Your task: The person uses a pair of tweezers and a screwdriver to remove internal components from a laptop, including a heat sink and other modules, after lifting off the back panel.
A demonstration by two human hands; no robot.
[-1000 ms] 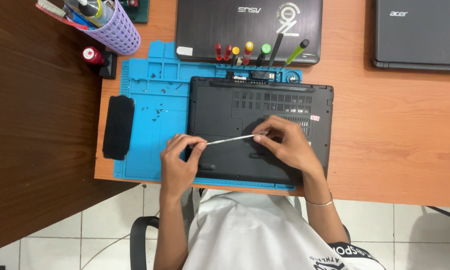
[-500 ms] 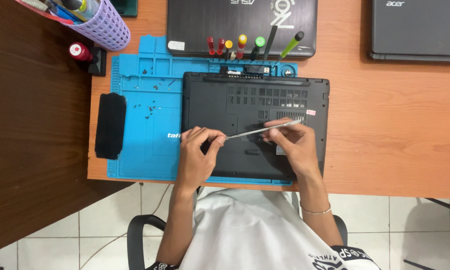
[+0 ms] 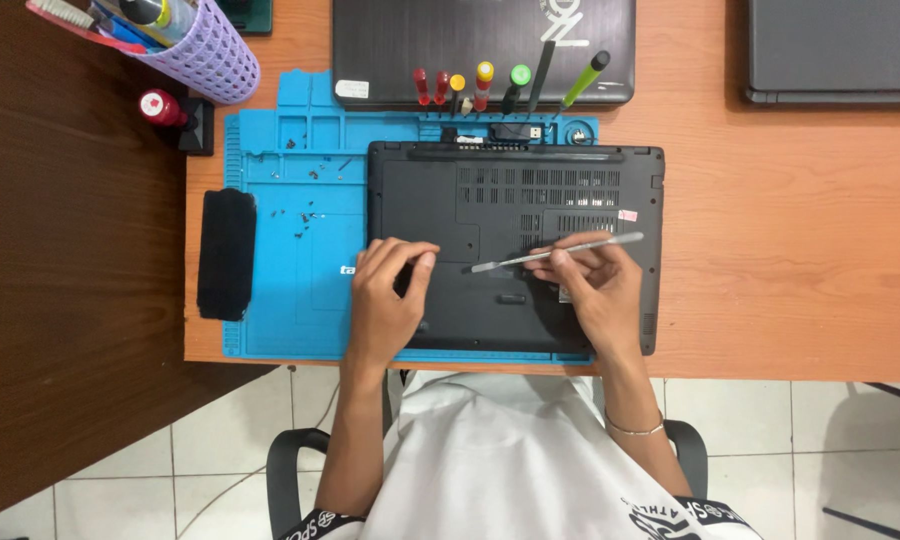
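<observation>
1. closest in, a white shirt (image 3: 530,470) and a chair's dark arms fill the bottom edge over pale floor tiles, with a thin bracelet (image 3: 635,428) on the right wrist
2. next, the left hand (image 3: 385,300) lies palm down on the near left corner of the laptop (image 3: 440,200), fingers curled and pressing on the black base, holding nothing
3. beside it, the right hand (image 3: 595,285) rests on the near right part of the base, its fingers pinched around a slim metal pry tool (image 3: 555,252)
4. the tool runs slantwise, flat tip down-left near the middle of the base, far end up-right past the fingers
5. the laptop lies upside down, vents toward the far edge, on the right half of a blue mat (image 3: 290,200) on the orange table
6. left of it on the mat lie small loose screws (image 3: 305,215) and a black oblong pad (image 3: 226,253) at the mat's left edge
7. farther off, screwdrivers (image 3: 485,85) with red, yellow and green handles stand in a row at the mat's far edge
8. behind them sits a second closed laptop (image 3: 420,50), with a third (image 3: 835,50) well apart at the far right
9. far left, a lilac basket (image 3: 205,55) holds tools, a red-capped item (image 3: 160,105) just beside it
</observation>
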